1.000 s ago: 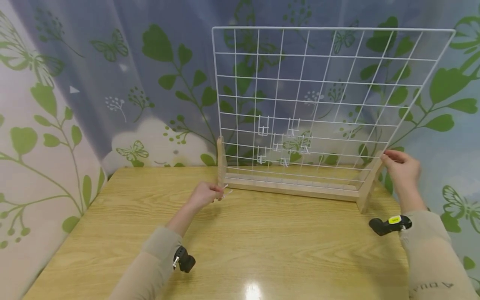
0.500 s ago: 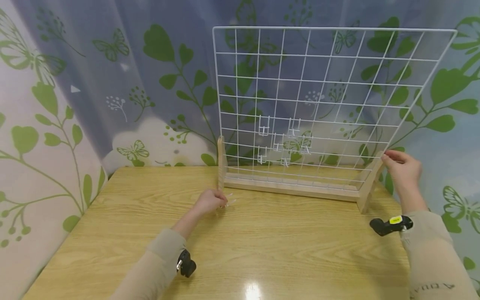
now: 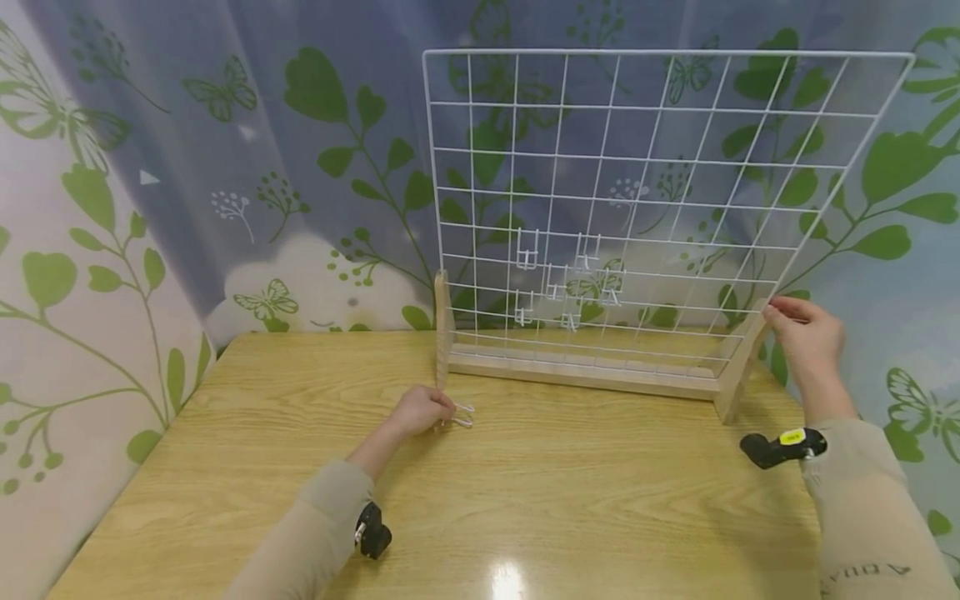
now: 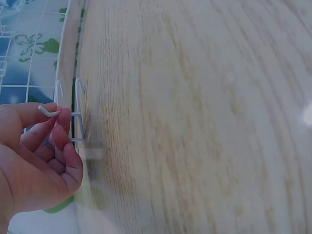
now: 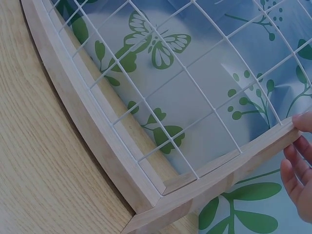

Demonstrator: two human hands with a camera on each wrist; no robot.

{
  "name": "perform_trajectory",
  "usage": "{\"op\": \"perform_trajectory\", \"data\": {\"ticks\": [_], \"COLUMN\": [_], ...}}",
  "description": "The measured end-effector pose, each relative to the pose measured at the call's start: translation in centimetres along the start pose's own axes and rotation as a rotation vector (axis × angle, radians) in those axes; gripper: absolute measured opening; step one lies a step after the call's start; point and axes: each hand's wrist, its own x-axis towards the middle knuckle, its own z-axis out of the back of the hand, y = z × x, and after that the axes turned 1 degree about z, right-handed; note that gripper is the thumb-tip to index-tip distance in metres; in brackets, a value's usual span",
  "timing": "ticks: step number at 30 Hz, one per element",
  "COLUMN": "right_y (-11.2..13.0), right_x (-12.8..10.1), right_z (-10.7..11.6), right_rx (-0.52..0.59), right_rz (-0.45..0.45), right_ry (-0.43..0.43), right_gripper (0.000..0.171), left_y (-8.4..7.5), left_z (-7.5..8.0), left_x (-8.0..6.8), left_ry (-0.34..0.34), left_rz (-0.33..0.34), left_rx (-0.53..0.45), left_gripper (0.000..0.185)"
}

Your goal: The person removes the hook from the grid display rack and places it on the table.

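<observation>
A white wire hook [image 4: 78, 113] is pinched between the thumb and fingers of my left hand [image 3: 422, 410], just above the table in front of the stand's left post. Its prongs point away from the fingertips. With thumb and fingertips, my right hand [image 3: 812, 343] holds the top of the wooden side post [image 5: 263, 146] at the stand's right end. White grid panel [image 3: 675, 179] stands upright, leaning back slightly, in the wooden base [image 3: 585, 379]. Several white hooks [image 3: 527, 258] hang on its lower left part.
The wood-grain table [image 3: 570, 492] spreads in front of the stand. Behind it hangs a blue curtain [image 3: 360, 50] with green leaves and butterflies, close to the panel. A left post [image 3: 441, 329] rises at the base's other end.
My left hand has moved slightly down and toward me with the hook, which has turned so its prongs show more clearly. The right hand has stayed on the post.
</observation>
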Motion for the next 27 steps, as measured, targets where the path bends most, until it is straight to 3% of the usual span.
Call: {"op": "perform_trajectory", "data": {"ticks": [18, 27], "right_y": [-0.11, -0.02], "right_x": [0.28, 0.23], "right_z": [0.08, 0.05], "right_rx": [-0.030, -0.025], "right_rz": [0.016, 0.002], "right_ry": [-0.008, -0.006], "right_gripper": [0.006, 0.006], "left_y": [0.29, 0.55], "left_z": [-0.12, -0.06], "left_x": [-0.24, -0.45], "left_ry": [0.076, 0.068], "left_rz": [-0.007, 0.000], "left_rx": [-0.042, -0.032], "left_gripper": [0.015, 0.013]}}
